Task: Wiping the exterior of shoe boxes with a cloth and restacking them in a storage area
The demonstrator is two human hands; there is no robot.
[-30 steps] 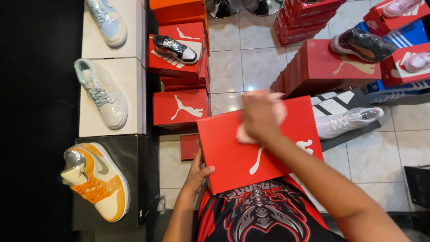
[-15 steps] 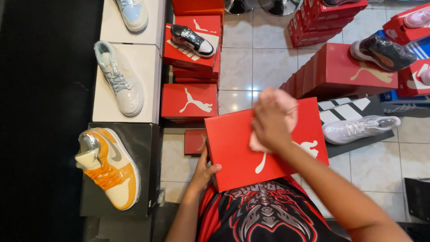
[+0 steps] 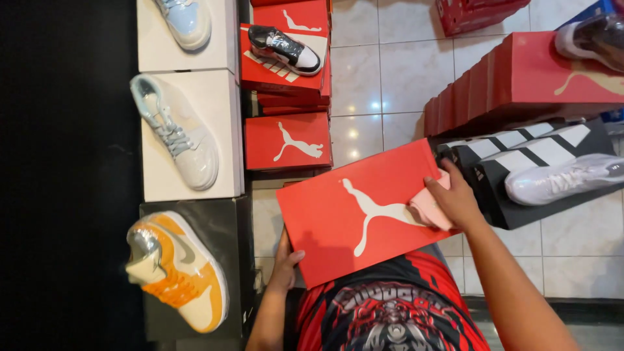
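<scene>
Red shoebox (image 3: 351,214): held between both hands, against the person's chest.
Left hand (image 3: 284,260): grips the box's lower left edge, thumb on top.
Right hand (image 3: 455,198): presses a pink cloth (image 3: 430,207) flat on the lid.
Orange sneaker (image 3: 177,270): left of the left hand.

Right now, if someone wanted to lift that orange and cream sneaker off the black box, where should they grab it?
Probably around the orange and cream sneaker at its ankle collar, coming from above. It lies flat on the black box, wrapped in clear film, with open space above.
</scene>
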